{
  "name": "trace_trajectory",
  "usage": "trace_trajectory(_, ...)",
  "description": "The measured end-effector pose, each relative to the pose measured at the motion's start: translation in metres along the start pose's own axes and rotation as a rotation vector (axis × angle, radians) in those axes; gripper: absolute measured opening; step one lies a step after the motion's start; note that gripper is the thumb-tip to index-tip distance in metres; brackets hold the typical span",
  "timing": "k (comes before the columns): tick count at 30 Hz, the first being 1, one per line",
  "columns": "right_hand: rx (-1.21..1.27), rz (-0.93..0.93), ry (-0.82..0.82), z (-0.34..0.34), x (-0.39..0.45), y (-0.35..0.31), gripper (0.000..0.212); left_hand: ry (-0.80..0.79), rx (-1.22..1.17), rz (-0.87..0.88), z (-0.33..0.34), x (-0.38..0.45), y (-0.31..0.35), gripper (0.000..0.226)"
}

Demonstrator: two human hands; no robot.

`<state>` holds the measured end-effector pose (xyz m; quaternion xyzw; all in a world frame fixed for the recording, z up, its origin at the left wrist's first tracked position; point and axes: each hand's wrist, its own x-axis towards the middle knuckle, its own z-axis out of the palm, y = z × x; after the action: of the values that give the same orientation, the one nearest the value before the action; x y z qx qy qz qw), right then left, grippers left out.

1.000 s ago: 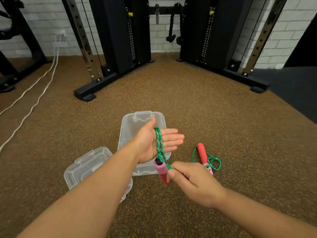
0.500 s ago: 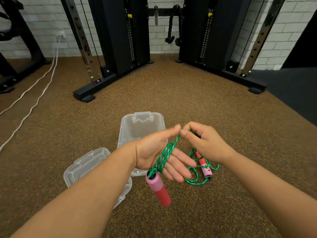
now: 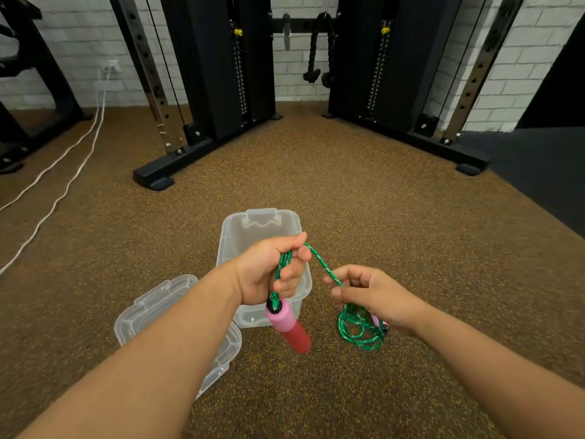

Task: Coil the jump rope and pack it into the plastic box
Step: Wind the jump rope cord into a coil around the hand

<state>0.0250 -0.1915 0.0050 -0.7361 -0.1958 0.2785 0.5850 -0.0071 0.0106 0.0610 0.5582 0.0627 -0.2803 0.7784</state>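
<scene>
- speckled brown gym floor (image 3: 364, 191), cable machine at the wall behind.
- left hand (image 3: 269, 274), over the plastic box (image 3: 253, 229), fisted round green rope (image 3: 326, 267) loops; pink-red handle (image 3: 289, 327) dangles below.
- right hand (image 3: 373, 293), right of the box, pinches the free strand; slack lies heaped beneath it.
- judgement: keep each wrap taut and even.
- versus 0.5 s ago: left palm was open, right hand up at its fingertips.
- lid (image 3: 152, 315) lies left of the box.

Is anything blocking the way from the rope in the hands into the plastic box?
Nothing visible does. The plastic box sits open just behind the left hand, and its lid lies off to the side on the floor. The rope runs to the right hand; loose loops remain on the floor.
</scene>
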Motion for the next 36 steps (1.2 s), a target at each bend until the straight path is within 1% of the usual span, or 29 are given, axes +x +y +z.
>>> trace_trajectory(3, 0.042, -0.051, 0.046, 0.002, -0.001, -0.001, 0.016, 0.003, 0.008, -0.008, 0.002, 0.001, 0.0, 0.05)
trace_trajectory(7, -0.058, -0.088, 0.1, 0.008, 0.003, 0.001, 0.016, 0.024, -0.024, 0.006, 0.007, 0.002, 0.0, 0.053)
trace_trajectory(10, -0.171, -0.086, 0.057, 0.021, 0.001, 0.001, 0.02, 0.067, -0.121, 0.05, 0.008, 0.004, 0.004, 0.057)
trace_trajectory(12, -0.289, -0.085, 0.028, 0.034, -0.004, 0.0, 0.021, 0.059, -0.141, 0.095, 0.008, 0.006, 0.006, 0.058)
trace_trajectory(16, -0.352, -0.136, 0.037, 0.048, -0.01, 0.002, 0.026, 0.109, -0.164, 0.18, 0.007, 0.011, 0.008, 0.048)
trace_trajectory(19, -0.624, -0.246, 0.044, 0.047, -0.015, -0.003, 0.028, 0.171, -0.188, 0.228, 0.002, 0.015, 0.009, 0.05)
trace_trajectory(21, -0.77, -0.303, 0.032, 0.046, -0.019, -0.012, 0.03, 0.201, -0.154, 0.21, -0.001, 0.017, 0.008, 0.056)
trace_trajectory(22, -0.757, -0.324, 0.025, 0.045, -0.021, -0.019, 0.031, 0.215, -0.113, 0.186, -0.002, 0.017, 0.007, 0.059)
trace_trajectory(25, -0.58, -0.393, 0.042, 0.039, -0.017, -0.033, 0.035, 0.232, 0.049, 0.088, 0.0, 0.017, 0.004, 0.073)
trace_trajectory(28, -0.416, -0.391, 0.088, 0.025, -0.006, -0.043, 0.034, 0.202, 0.164, 0.013, 0.006, 0.015, 0.001, 0.08)
trace_trajectory(30, -0.388, -0.393, 0.134, 0.015, -0.002, -0.05, 0.03, 0.121, 0.276, -0.035, 0.009, 0.013, 0.0, 0.084)
trace_trajectory(32, -0.433, -0.399, 0.176, 0.006, 0.003, -0.055, 0.024, 0.012, 0.386, -0.117, 0.008, 0.012, 0.001, 0.091)
trace_trajectory(34, -0.471, -0.386, 0.199, -0.002, 0.008, -0.053, 0.022, -0.081, 0.409, -0.187, 0.008, 0.01, 0.003, 0.096)
trace_trajectory(35, -0.473, -0.372, 0.201, -0.005, 0.01, -0.051, 0.021, -0.108, 0.398, -0.196, 0.008, 0.008, 0.004, 0.094)
trace_trajectory(36, -0.467, -0.354, 0.201, -0.006, 0.012, -0.048, 0.021, -0.119, 0.393, -0.181, 0.009, 0.006, 0.004, 0.087)
